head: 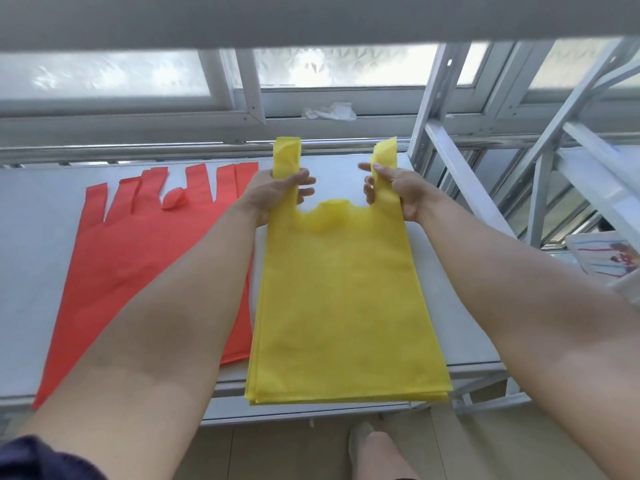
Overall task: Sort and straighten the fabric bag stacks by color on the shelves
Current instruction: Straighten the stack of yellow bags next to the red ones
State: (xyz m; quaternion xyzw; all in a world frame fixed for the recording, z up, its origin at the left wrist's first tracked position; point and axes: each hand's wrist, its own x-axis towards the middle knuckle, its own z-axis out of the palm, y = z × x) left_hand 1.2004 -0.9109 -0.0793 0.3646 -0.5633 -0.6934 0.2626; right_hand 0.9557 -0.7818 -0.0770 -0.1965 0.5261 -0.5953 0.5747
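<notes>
A stack of yellow fabric bags point(343, 299) lies lengthwise on the white shelf point(31, 237), its bottom edge hanging just over the shelf's front lip. My left hand point(277, 194) grips the stack's left handle strap, and my right hand point(393, 192) grips the right strap; both straps stick up past my fingers. To the left lies a stack of red fabric bags point(138, 258), fanned and uneven, with several handle strips splayed at the top and one curled over. My left forearm crosses over the red stack's right side.
A window with frosted panes runs behind the shelf, with a crumpled white scrap point(329, 110) on its sill. A white metal rack frame point(460, 161) stands at the right. A printed sheet point(606, 254) lies on the neighbouring shelf. An upper shelf edge spans the top.
</notes>
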